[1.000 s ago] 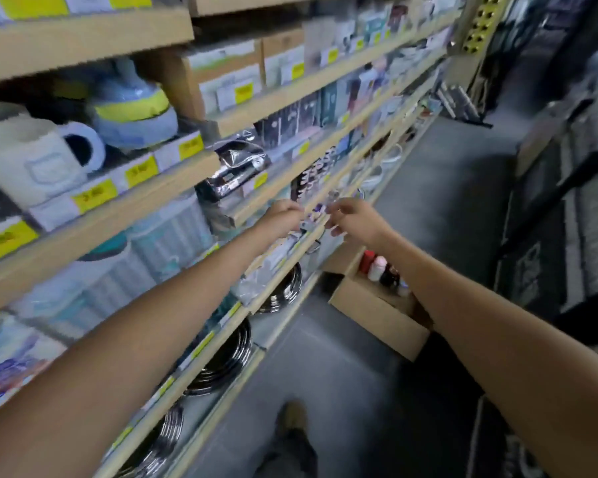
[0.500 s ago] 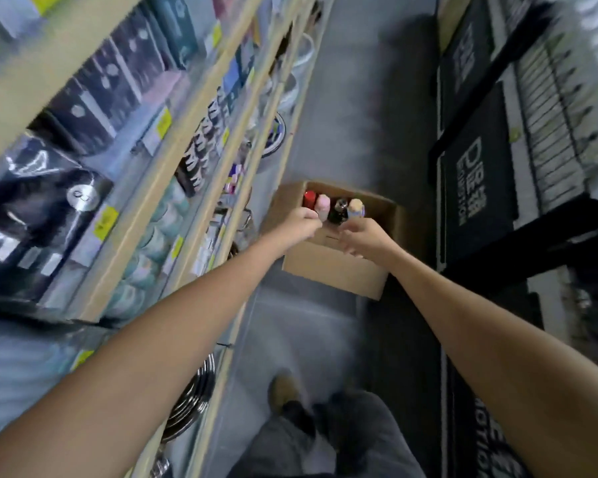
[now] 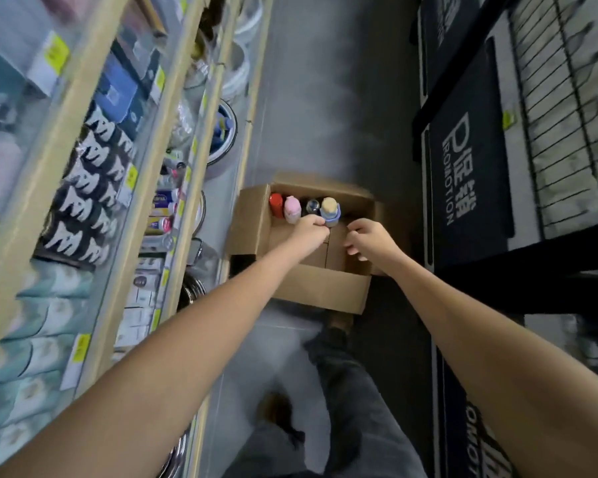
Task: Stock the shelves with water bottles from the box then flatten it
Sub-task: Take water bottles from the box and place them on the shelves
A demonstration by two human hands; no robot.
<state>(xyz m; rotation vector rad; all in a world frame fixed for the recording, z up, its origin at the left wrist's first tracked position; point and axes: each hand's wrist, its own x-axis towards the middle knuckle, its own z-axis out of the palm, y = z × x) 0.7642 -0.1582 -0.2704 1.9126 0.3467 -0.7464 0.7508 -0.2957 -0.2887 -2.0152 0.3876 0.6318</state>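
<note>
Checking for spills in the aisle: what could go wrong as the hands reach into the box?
1. The bottles stand packed in a row; the left hand, pulling one out, might tip its neighbours.
2. The box sits just ahead of the shoe; a step forward could kick it or trip the person.

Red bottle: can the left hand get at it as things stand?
Probably yes. The left hand is over the open box, close to the bottle row; the red bottle stands at the row's left end, top exposed, only the pink bottle beside it.
</note>
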